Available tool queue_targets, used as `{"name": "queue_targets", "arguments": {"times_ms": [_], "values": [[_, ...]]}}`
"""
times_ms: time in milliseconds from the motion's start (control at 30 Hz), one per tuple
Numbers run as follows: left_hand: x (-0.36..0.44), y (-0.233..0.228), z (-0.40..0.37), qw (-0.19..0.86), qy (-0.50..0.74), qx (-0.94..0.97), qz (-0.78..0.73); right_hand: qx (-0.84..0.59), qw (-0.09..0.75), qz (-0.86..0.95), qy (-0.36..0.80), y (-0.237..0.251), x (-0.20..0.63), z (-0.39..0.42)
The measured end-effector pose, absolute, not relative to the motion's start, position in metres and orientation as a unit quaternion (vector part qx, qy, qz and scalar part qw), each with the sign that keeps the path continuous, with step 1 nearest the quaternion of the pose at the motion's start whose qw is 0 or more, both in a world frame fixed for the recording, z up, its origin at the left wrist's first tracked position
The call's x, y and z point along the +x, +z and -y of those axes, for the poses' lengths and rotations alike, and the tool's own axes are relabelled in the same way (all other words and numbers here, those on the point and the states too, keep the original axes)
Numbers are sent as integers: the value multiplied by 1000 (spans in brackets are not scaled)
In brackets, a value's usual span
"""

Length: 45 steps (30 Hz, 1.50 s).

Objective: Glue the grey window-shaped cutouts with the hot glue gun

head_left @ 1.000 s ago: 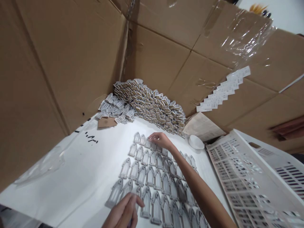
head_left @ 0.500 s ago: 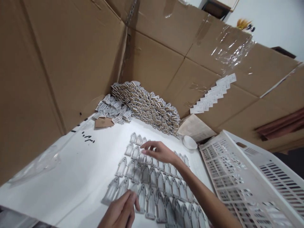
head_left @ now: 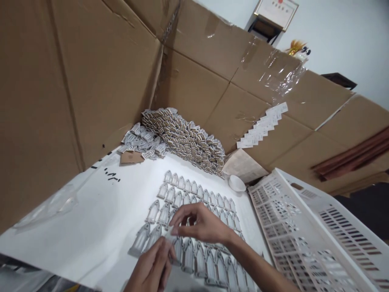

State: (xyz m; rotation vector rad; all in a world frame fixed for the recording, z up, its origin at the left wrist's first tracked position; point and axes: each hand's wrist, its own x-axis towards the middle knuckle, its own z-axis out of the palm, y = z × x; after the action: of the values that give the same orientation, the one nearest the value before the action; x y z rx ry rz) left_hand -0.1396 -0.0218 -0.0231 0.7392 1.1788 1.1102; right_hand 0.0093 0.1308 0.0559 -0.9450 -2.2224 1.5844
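Observation:
At the near side of the white work surface (head_left: 100, 227), my left hand (head_left: 152, 263) is closed, thumb and fingers pressed together. My right hand (head_left: 200, 223) reaches in from the right with its thumb and fingertips drawn into a pinch. The fingertips of both hands meet over the rows. Something small and pale shows between them, but its kind is unclear. Under and around the hands, small grey arch-topped pieces (head_left: 199, 259) lie in several neat rows. My right hand and forearm cover some of these pieces.
A large heap of similar pieces (head_left: 185, 138) is stacked against the cardboard wall (head_left: 194, 85), with looser ones (head_left: 141, 138) beside it. A white bowl (head_left: 237, 183), a white plastic crate (head_left: 285, 227) and a brown cardboard scrap (head_left: 131, 157) stand or lie around the rows. Small black strips (head_left: 112, 175) lie left.
My right hand has come down and toward me from the upper rows to my left hand's fingertips. My left hand stays almost in place. The camera view has shifted slightly.

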Motion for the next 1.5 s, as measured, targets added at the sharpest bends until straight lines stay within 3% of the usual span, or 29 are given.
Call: {"name": "queue_targets", "arguments": {"times_ms": [200, 333, 467, 600, 967, 1267, 1500], "values": [[-161, -48, 11, 639, 532, 260, -491, -396, 223, 800, 392, 37, 5, -223], [-179, -48, 9, 601, 579, 223, -504, -431, 204, 806, 352, 5, -4, -284], [-198, -38, 14, 492, 627, 188, -574, -426, 168, 821, 341, -22, -15, -309], [-216, -33, 17, 430, 631, 138, -631, -407, 144, 838, 334, -34, -18, -314], [-226, -49, 19, 459, 635, 127, -608, -436, 99, 867, 222, -22, -12, -315], [-222, -41, 18, 425, 652, 153, -609, -453, 59, 886, 87, -18, 22, -252], [-222, -45, 16, 404, 643, 228, -609, -444, 75, 888, 89, -16, 16, -245]]}}
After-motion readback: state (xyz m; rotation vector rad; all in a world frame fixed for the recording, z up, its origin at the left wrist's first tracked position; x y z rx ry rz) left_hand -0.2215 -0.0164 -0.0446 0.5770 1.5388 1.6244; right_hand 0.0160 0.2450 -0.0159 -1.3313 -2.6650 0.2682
